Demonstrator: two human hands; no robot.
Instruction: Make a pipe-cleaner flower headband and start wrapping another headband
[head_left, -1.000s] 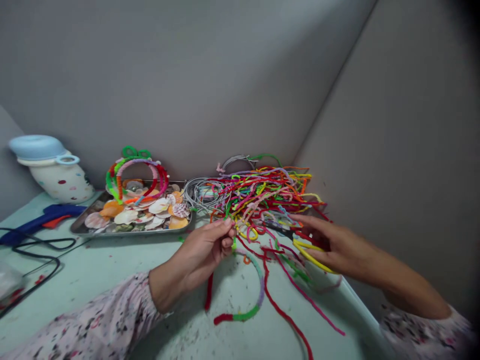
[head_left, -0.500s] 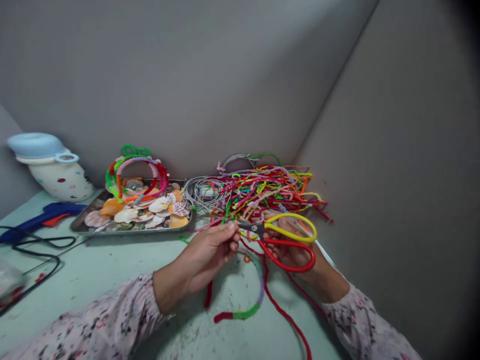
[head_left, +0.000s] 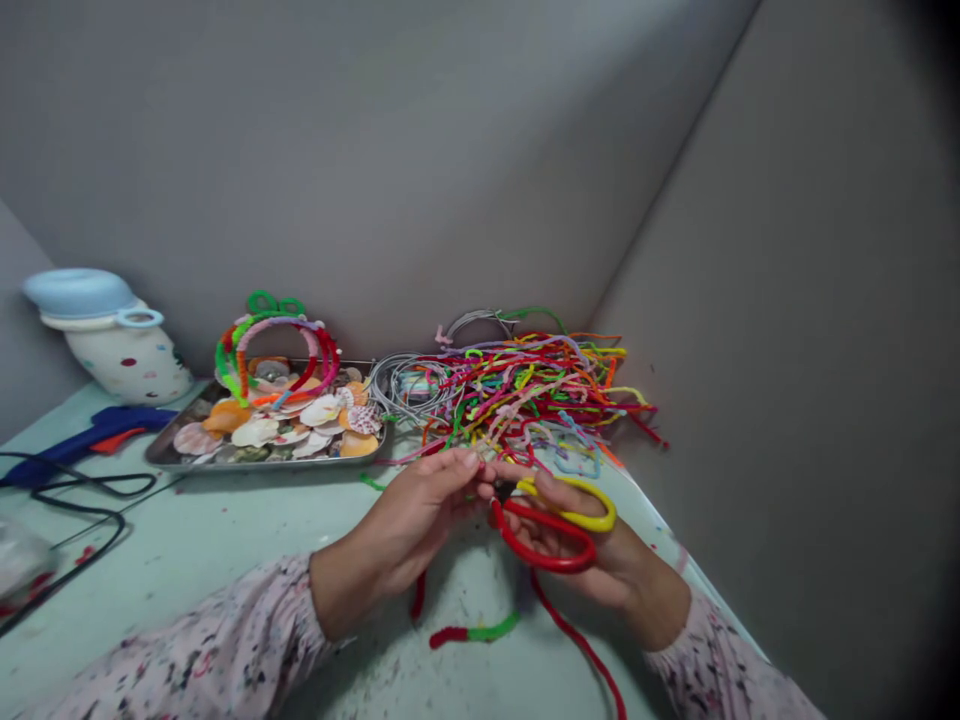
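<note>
Scissors (head_left: 546,519) have dipped lower, held by the right hand (head_left: 611,570) at five o'clock from centre, beside the left hand (head_left: 416,510), pinched narrow, contents unclear, where loosened fingers could drop them.

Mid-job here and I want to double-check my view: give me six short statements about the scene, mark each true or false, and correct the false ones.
1. The right hand holds the scissors. True.
2. Both handle loops are blue. False: there is a yellow loop and a red loop.
3. Shells lie in the metal tray. True.
4. The lidded cup stands right of the tray. False: the lidded cup is left of it.
5. The blue glue gun lies on the table. True.
6. The left hand rests on the shells. False: the left hand's fingertips are close to the right hand's.
</note>
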